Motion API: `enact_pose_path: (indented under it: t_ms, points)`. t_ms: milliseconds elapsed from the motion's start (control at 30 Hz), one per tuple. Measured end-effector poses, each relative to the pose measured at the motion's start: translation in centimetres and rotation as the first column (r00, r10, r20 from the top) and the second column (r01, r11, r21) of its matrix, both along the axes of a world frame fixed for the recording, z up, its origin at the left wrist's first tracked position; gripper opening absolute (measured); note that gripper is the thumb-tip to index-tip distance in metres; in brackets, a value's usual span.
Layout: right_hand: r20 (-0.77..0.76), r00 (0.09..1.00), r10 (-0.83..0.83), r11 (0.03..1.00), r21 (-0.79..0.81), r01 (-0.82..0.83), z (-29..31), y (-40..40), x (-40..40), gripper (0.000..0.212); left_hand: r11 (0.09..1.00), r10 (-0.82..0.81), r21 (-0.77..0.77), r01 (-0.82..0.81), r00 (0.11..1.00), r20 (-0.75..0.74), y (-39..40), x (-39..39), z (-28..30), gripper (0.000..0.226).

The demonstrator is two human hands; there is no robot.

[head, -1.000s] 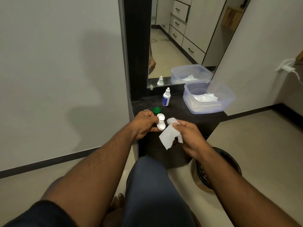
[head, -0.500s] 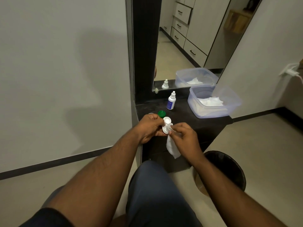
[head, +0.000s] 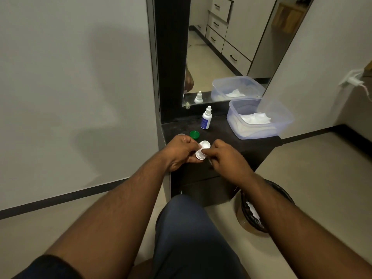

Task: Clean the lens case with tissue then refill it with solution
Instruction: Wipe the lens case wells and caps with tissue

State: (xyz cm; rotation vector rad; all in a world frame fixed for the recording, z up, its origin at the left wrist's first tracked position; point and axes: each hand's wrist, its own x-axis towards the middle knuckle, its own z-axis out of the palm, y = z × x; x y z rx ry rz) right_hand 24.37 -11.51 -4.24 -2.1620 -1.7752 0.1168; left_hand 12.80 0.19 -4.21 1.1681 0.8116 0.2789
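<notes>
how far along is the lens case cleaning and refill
Done: the round green cap is off and lies on the dark shelf. In hand: the left hand holds the white two-well lens case while the right hand works at its near well; any tissue there is hidden. Left: refilling, as the small white solution bottle stands untouched.

The right hand (head: 225, 158) covers the near well of the case (head: 203, 151), and any tissue in its fingers is hidden. The left hand (head: 180, 152) hides the case's left edge. Print on the bottle (head: 205, 121) is too small to read. The bin (head: 267, 206) sits half behind the right forearm.
</notes>
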Motion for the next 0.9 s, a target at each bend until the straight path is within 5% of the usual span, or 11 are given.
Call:
enact_pose_path:
  t_ms: [67,200,700,900]
  points:
    - [0.008,1.0,0.01,1.0,0.02,-0.01,-0.1,0.1,-1.1,0.039,1.0,-0.002,0.006,0.002,1.0,-0.002,0.1,-0.1,0.0,0.008]
    - [-0.246,0.969,0.012,0.998,0.061,0.003,-0.3,-0.4,-1.0,0.033,0.999,0.009,0.033,-0.008,1.0,-0.01,-0.1,-0.1,-0.1,0.006]
    - [-0.258,0.966,0.003,0.995,0.095,0.023,-0.6,-0.4,-1.5,0.031,0.999,-0.014,0.051,0.014,1.0,-0.01,0.3,0.0,-0.2,0.004]
    - [-0.143,0.988,0.051,0.993,0.109,-0.036,-0.8,-0.2,-1.6,0.03,0.999,-0.004,0.054,0.005,1.0,-0.019,0.6,0.1,-0.7,0.004]
